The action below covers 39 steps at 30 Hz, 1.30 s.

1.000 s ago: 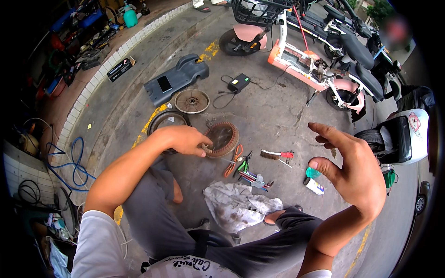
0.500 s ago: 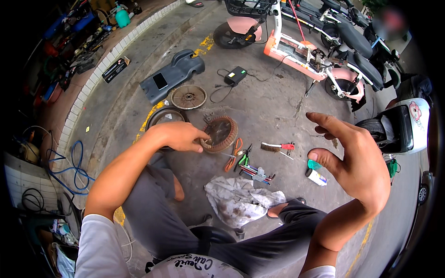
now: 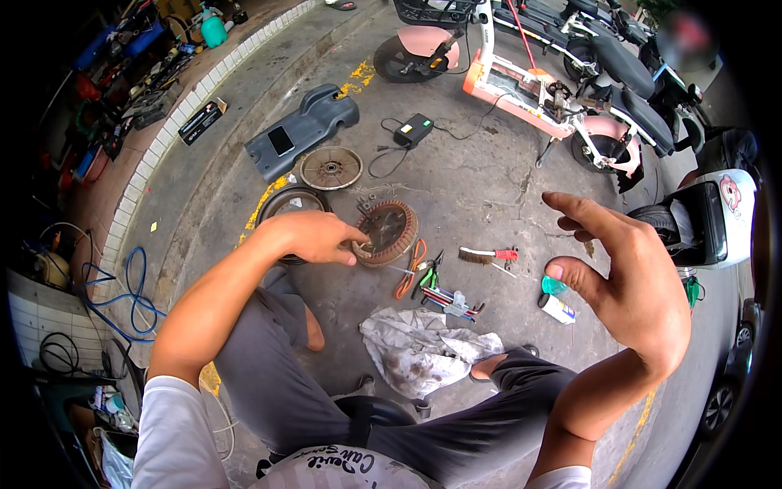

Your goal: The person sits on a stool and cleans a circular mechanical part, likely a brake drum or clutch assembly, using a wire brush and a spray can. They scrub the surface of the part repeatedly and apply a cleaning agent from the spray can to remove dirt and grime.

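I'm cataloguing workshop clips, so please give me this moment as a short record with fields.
Left hand: fingers at the near-left edge of a round copper-wound part; grip unclear
Right hand: raised, fingers spread from thumb, holding nothing
Tools on ground: green-handled pliers, red-handled brush, hex keys
Cloth: stained white cloth, between the person's feet
Beyond: grey panel with phone on it; pink-and-white scooter
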Tool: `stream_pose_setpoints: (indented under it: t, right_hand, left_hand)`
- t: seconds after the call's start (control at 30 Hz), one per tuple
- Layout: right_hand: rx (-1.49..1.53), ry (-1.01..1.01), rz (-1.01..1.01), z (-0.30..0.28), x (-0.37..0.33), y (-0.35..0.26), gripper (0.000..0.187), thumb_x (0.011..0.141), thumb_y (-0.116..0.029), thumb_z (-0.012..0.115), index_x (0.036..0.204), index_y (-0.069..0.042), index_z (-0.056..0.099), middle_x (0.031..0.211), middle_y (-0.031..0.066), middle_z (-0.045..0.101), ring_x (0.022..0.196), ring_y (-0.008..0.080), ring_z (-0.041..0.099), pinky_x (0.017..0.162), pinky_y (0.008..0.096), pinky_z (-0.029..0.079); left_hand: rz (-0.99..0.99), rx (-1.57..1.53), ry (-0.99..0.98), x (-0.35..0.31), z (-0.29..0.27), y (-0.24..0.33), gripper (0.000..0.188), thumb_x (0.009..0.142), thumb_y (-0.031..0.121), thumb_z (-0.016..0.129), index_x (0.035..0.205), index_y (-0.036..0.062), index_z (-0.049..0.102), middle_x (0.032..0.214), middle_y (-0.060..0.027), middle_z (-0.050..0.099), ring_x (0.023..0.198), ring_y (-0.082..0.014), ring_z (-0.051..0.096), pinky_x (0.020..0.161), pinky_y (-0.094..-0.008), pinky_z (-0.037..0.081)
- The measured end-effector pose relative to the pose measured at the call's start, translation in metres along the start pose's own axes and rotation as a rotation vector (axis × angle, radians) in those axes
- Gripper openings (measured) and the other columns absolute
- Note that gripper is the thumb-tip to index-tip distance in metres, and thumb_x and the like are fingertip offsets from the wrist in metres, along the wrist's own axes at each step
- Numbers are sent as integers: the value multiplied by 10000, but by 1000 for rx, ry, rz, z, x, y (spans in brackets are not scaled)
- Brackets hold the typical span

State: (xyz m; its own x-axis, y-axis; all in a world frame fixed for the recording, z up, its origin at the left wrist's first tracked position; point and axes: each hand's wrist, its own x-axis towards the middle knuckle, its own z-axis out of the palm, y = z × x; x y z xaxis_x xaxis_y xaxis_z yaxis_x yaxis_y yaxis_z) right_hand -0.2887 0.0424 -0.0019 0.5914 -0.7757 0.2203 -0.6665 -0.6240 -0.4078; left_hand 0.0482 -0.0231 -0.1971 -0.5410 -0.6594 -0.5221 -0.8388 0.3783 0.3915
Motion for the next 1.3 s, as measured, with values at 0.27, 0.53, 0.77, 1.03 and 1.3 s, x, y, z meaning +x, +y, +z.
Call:
stream_pose_setpoints:
  t: [0.27, 0.53, 0.77, 1.03, 1.3]
  right_hand:
    - [41, -19, 115, -1, -3, 10, 616, 811, -265, 815, 1310, 35, 614, 1118, 224, 709, 974, 337, 693, 897, 401, 538]
    - [-97, 546, 508, -1, -143, 54, 309, 936, -199, 765, 1146, 18, 704, 1073, 80, 748, 947, 166, 687, 893, 290, 530]
    - [363, -40, 1550, 221, -488, -35, 198, 970, -176, 623, 1004, -23, 743, 839, 158, 739, 765, 190, 690, 720, 366, 541]
    - [2115, 456, 1696, 365, -608, -196, 752, 972, -581, 603, 1469, -26, 497, 1422, 98, 600, 1275, 235, 579, 1065, 449, 462]
    - [1798, 764, 1656, 317, -569, -199, 514, 836, -305, 839, 1202, 33, 711, 1129, 80, 743, 1097, 183, 640, 1027, 308, 438]
  left_hand:
    - [8, 40, -14, 1, -8, 2, 578, 954, 380, 655, 1453, 106, 550, 1194, -195, 712, 1124, -396, 656, 958, -461, 509]
    - [78, -146, -57, 17, 1, 20, 571, 924, 173, 684, 1469, 82, 538, 1281, -190, 672, 1200, -303, 640, 997, -424, 491]
    - [49, -83, -146, 18, 0, 42, 613, 972, 239, 654, 1530, 66, 467, 1325, -160, 650, 1249, -245, 588, 1076, -386, 422]
    - [21, -169, -274, 49, 17, 23, 586, 1015, 268, 626, 1522, 26, 461, 1306, -124, 638, 1216, -202, 573, 1102, -349, 397]
    - [25, -62, -261, 67, 24, 15, 593, 1028, 327, 624, 1507, 10, 477, 1288, -90, 621, 1191, -172, 549, 1090, -319, 382]
